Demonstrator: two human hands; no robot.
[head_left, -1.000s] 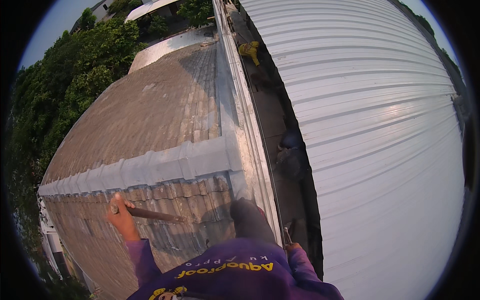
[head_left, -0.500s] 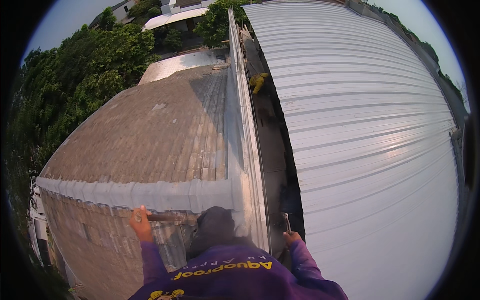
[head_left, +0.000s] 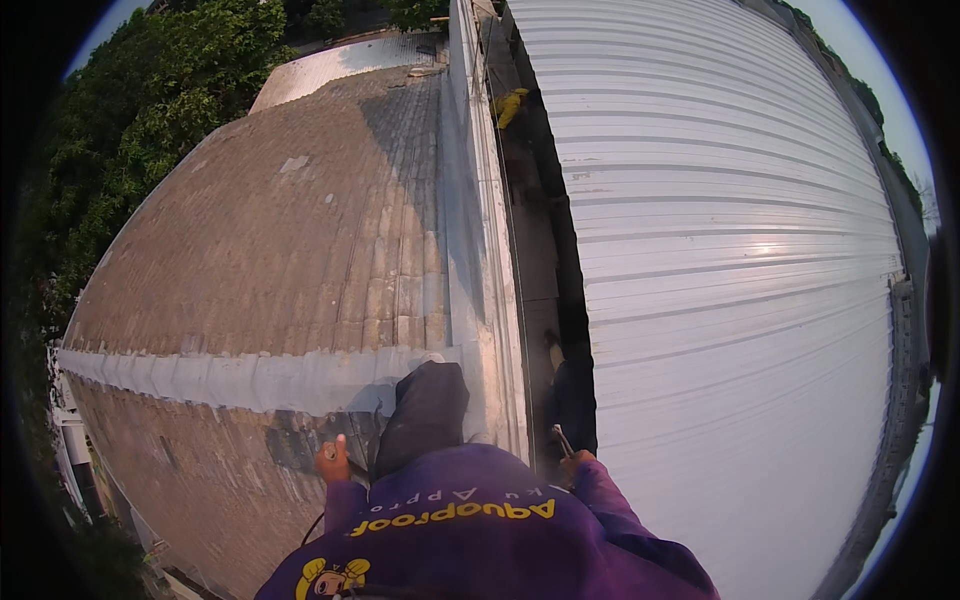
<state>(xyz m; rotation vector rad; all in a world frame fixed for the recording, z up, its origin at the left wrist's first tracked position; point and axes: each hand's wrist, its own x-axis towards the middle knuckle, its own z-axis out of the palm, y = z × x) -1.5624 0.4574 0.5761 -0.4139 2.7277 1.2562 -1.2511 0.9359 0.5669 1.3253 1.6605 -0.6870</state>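
Observation:
My left hand (head_left: 332, 460) is closed beside my bent left leg, above the brown tiled roof. A dark stick-like piece (head_left: 358, 470) shows at its inner side, mostly hidden by the hand and leg. On the right, over the dark narrow gap, my right hand (head_left: 573, 468) is wrapped round a slim metal piece (head_left: 560, 437) whose end points up; its kind is unclear. My left leg (head_left: 425, 400) rests by the grey-coated roof ridge (head_left: 250, 380). A pale wall top (head_left: 502, 330) runs between my two legs.
A white corrugated metal roof (head_left: 740, 300) fills the right side. Brown roof tiles (head_left: 270, 230) slope away at left. Down the gap, a person in yellow (head_left: 509, 107) is bent low. Trees (head_left: 150, 140) stand beyond the roof's left edge.
My left hand has come in from the left, down toward my body, and the brown stick now shows less. My right hand shifted slightly left. The view tilted downward, showing more of my legs.

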